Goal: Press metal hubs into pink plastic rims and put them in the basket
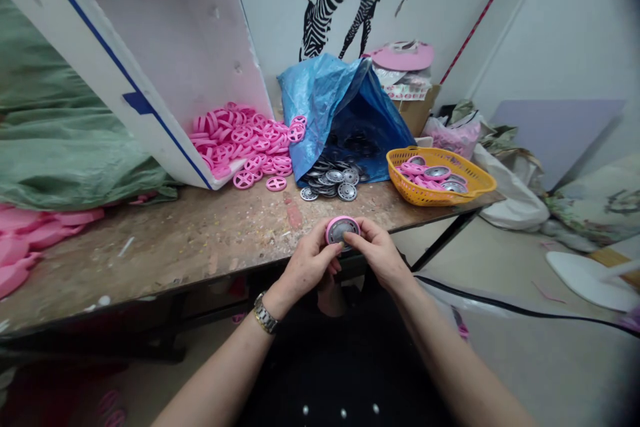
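Observation:
Between my two hands is a toy wheel (342,229), a grey disc seated in a pink ring, held over the table's front edge. My left hand (311,259) grips its left side, thumb on the disc's lower face. From the right, my right hand (379,250) closes on it, thumb pressed near the disc's centre. The fingers behind the wheel are partly hidden. Beyond my hands, grey hubcap discs (334,177) spill from a blue bag (313,90). Pink spoked wheel rings (245,137) are heaped to the left of them, in and before a white foam box (165,33).
On the right end of the worn table (195,233) stands a yellow basket (430,197) with pink-and-grey wheels. Green cloth (65,127) and pink moulded pieces (40,237) lie at the left. A black cable (500,305) runs across the right side; sacks (515,193) lie behind it.

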